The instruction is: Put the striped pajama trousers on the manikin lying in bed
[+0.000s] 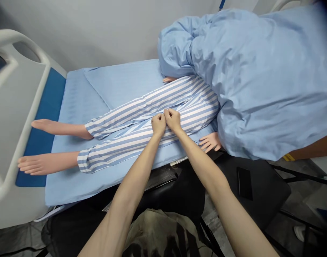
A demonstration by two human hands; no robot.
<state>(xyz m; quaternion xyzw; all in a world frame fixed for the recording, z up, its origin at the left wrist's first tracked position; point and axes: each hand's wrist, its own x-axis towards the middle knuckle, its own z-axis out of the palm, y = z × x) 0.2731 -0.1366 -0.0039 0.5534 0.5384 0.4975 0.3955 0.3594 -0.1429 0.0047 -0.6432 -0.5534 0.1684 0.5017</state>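
My left hand [158, 125] and my right hand [173, 119] are both closed into fists, side by side and seemingly touching. They are over the blue-and-white striped trousers [120, 142] of a patient mannequin lying on a bed; whether they rest on the cloth or hover above it I cannot tell. Nothing shows in either fist. The mannequin's bare feet [45, 163] point left, and its near hand [210, 142] lies palm up at the bed's edge. A light blue quilt [259, 82] is heaped over its upper body, hiding the torso and head.
A bed end board [21, 82] with a blue panel stands at left, beyond the feet. Light blue sheeting [80, 85] covers the mattress. Below right, a black phone [244, 182] lies on a black chair seat [272, 192]. A grey wall [112, 28] runs behind the bed.
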